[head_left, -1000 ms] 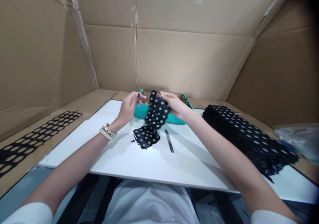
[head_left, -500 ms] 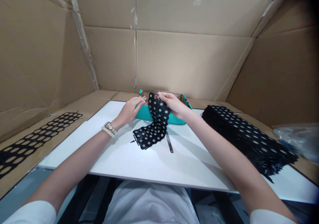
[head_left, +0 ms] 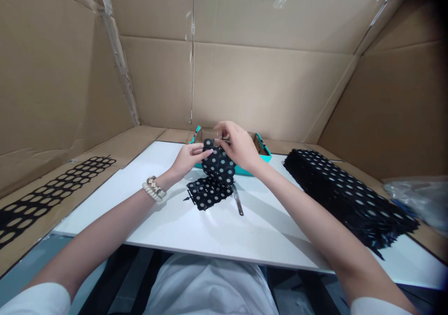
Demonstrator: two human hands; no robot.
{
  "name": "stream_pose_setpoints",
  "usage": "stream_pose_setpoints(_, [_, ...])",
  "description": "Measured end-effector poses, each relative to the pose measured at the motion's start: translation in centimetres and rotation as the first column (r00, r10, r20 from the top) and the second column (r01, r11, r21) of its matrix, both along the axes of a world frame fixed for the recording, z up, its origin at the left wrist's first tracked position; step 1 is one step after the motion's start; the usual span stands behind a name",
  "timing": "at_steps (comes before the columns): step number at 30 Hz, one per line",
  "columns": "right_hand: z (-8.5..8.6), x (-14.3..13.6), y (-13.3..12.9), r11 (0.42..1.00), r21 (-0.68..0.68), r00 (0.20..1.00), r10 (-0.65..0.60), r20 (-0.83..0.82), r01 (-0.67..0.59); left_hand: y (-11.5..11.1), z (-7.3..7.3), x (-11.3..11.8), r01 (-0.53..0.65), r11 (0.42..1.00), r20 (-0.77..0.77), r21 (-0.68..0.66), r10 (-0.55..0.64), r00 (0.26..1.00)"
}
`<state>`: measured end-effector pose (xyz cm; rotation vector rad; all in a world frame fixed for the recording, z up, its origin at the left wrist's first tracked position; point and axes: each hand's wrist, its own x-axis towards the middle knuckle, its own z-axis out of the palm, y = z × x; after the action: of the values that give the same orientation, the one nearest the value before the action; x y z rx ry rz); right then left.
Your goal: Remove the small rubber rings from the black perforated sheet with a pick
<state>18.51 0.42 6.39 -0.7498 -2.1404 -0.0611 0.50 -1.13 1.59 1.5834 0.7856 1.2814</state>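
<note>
A black strip with rows of pale round dots [head_left: 219, 166] is raised at its far end, while its near end lies folded on the white table. My left hand [head_left: 186, 161] pinches the strip's upper left edge between thumb and fingers. Over the top right of the strip, my right hand [head_left: 238, 143] is closed, fingertips together at its upper edge. Something small and dark shows at those fingertips, too small to name. Behind the strip stands a teal-edged open box [head_left: 264, 152], partly covered by my hands. A thin metal strip, like a blade or ruler [head_left: 238, 202], lies beside the dotted strip.
To the right sits a thick stack of similar black dotted strips [head_left: 336, 184]. A black lattice with empty round holes [head_left: 59, 189] lies at the left. Clear plastic [head_left: 423, 198] rests far right. Cardboard walls [head_left: 262, 81] enclose the white table [head_left: 182, 231].
My left hand has moved right and taken hold of the strip's edge. My right hand has turned over the top edge. The strip's raised end has dropped slightly.
</note>
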Motion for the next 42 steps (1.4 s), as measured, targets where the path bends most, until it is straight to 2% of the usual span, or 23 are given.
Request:
stream_pose_setpoints(2, [0.3, 0.2, -0.3, 0.990, 0.137, 0.991, 0.019, 0.129, -0.037, -0.2, 0.0, 0.0, 0.002, 1.000, 0.005, -0.017, -0.002, 1.000])
stream_pose_setpoints(5, [0.6, 0.7, -0.3, 0.973, 0.185, 0.953, 0.082, 0.293, -0.140, -0.1, -0.1, 0.1, -0.010, 1.000, -0.008, 0.005, 0.010, 1.000])
stream_pose_setpoints(9, [0.6, 1.2, 0.4, 0.973, 0.074, 0.931, 0.185, 0.315, -0.218, 0.1, -0.4, 0.3, 0.022, 0.995, -0.072, 0.100, -0.015, 0.997])
stream_pose_setpoints(12, [0.6, 1.3, 0.8, 0.962, -0.055, 0.930, 0.273, 0.246, -0.268, 0.1, -0.6, 0.3, 0.045, 0.993, -0.091, 0.109, -0.035, 0.995])
stream_pose_setpoints(15, [0.6, 1.3, 0.8, 0.945, -0.161, 0.933, 0.311, 0.180, -0.284, 0.1, -0.7, 0.2, 0.064, 0.991, -0.128, 0.115, -0.049, 0.991])
stream_pose_setpoints(18, [0.7, 1.4, 0.7, 0.937, -0.199, 0.938, 0.316, 0.142, -0.286, 0.0, -0.7, 0.2, 0.084, 0.987, -0.166, 0.136, -0.061, 0.984])
stream_pose_setpoints(21, [0.7, 1.2, 0.5, 0.935, -0.182, 0.930, 0.332, 0.160, -0.303, 0.0, -0.5, 0.1, 0.083, 0.987, -0.180, 0.139, -0.057, 0.982])
stream_pose_setpoints(23, [0.6, 1.1, 0.4, 0.948, -0.127, 0.926, 0.313, 0.210, -0.292, 0.1, -0.4, 0.1, 0.064, 0.990, -0.173, 0.129, -0.041, 0.984])
stream_pose_setpoints(27, [0.4, 0.7, -0.1, 0.977, 0.024, 0.924, 0.191, 0.332, -0.211, 0.2, -0.4, 0.0, 0.064, 0.989, -0.162, 0.136, -0.041, 0.986])
stream_pose_setpoints(33, [0.0, 0.5, -0.1, 0.981, 0.155, 0.912, 0.041, 0.408, -0.113, 0.4, -0.7, -0.2, 0.098, 0.973, -0.238, 0.207, -0.047, 0.970])
stream_pose_setpoints(35, [-0.2, 0.3, 0.1, 0.990, 0.106, 0.941, 0.056, 0.334, -0.096, 0.4, -0.6, -0.2, 0.100, 0.968, -0.260, 0.228, -0.038, 0.965])
stream_pose_setpoints(38, [-0.6, -0.2, 0.3, 0.992, -0.095, 0.996, 0.087, 0.019, -0.084, 0.3, -0.3, -0.3, 0.075, 0.958, -0.270, 0.276, 0.003, 0.963])
stream_pose_setpoints(40, [-0.8, -0.7, 0.5, 0.961, -0.256, 0.977, 0.048, -0.206, -0.101, 0.3, -0.1, -0.3, 0.050, 0.949, -0.270, 0.311, 0.038, 0.962])
stream_pose_setpoints(42, [-0.9, -0.9, 0.9, 0.920, -0.366, 0.922, -0.011, -0.387, -0.143, 0.2, -0.1, -0.2, 0.071, 0.940, -0.257, 0.334, 0.018, 0.966])
